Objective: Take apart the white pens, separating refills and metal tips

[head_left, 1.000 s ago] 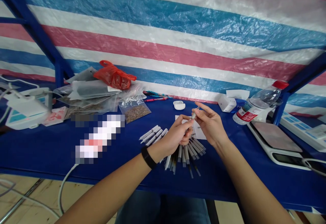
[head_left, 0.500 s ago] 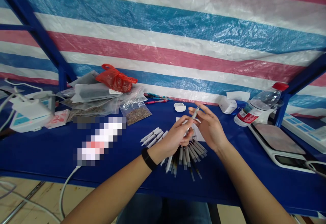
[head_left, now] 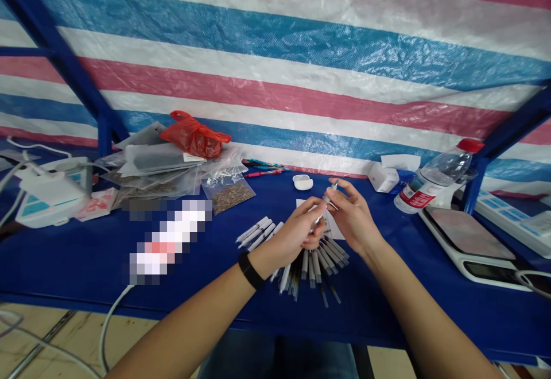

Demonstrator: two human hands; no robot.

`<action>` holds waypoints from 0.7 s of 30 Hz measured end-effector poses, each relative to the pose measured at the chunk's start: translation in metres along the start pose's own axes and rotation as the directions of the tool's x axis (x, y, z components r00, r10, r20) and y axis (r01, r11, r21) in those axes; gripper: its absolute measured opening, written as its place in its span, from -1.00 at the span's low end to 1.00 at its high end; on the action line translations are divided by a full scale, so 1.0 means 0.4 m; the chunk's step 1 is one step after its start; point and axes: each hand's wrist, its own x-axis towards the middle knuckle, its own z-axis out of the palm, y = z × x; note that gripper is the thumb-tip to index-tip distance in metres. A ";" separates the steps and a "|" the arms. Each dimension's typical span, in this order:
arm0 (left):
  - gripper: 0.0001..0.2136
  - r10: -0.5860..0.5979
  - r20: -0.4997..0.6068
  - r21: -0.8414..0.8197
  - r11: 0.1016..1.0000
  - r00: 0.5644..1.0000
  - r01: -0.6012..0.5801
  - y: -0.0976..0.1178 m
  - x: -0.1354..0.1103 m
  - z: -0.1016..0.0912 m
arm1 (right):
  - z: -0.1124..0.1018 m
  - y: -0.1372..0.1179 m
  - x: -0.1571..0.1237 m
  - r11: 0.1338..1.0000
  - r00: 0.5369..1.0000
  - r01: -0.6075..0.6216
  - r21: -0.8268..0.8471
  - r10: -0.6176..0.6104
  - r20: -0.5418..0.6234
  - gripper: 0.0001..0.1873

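A slim pen (head_left: 317,220) with a silver tip slants up between my hands over the table. My left hand (head_left: 297,231), with a black band on its wrist, is closed around the pen's body. The thumb and fingers of my right hand (head_left: 353,218) pinch its tip end. Beneath the hands lies a fan of grey tube-like pen parts (head_left: 316,267), partly hidden by the left hand. Thin dark-tipped refills (head_left: 331,296) stick out toward me. Several white pen barrels (head_left: 258,232) lie left of them. A white paper (head_left: 337,228) shows behind the fan.
Bags of brown flakes (head_left: 232,195) and a red plastic bag (head_left: 196,136) lie at the back left. Coloured pens (head_left: 267,167) and a white earbud case (head_left: 302,182) stand behind my hands. On the right are a bottle (head_left: 437,178) and a scale (head_left: 469,235).
My right hand has closed from loosely spread fingers into a pinch on the pen's tip end. The left hand keeps its hold in nearly the same place.
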 end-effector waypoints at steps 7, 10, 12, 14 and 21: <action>-0.80 -0.005 0.004 0.000 1.000 1.000 0.005 -0.003 0.004 -0.006 | 0.001 -0.002 -0.006 0.999 0.997 -0.041 0.010 0.040 0.073 -0.58; -0.78 -0.008 0.014 -0.007 1.000 1.000 0.008 -0.008 0.007 -0.008 | 0.000 0.005 -0.002 1.000 1.000 -0.013 -0.020 0.013 -0.006 -0.57; -0.79 -0.010 0.022 -0.021 1.000 1.000 0.010 -0.009 0.009 -0.009 | -0.003 0.001 0.001 1.000 0.999 -0.018 0.002 0.018 -0.033 -0.53; -0.83 -0.012 0.026 -0.037 0.999 1.000 0.013 -0.009 0.010 -0.010 | -0.004 -0.010 0.002 0.998 0.999 -0.040 0.039 0.041 -0.026 -0.51; -0.86 -0.020 0.038 -0.003 1.000 0.999 0.020 -0.003 0.004 -0.007 | -0.009 -0.027 0.004 0.999 1.000 0.006 0.051 -0.005 -0.026 -0.66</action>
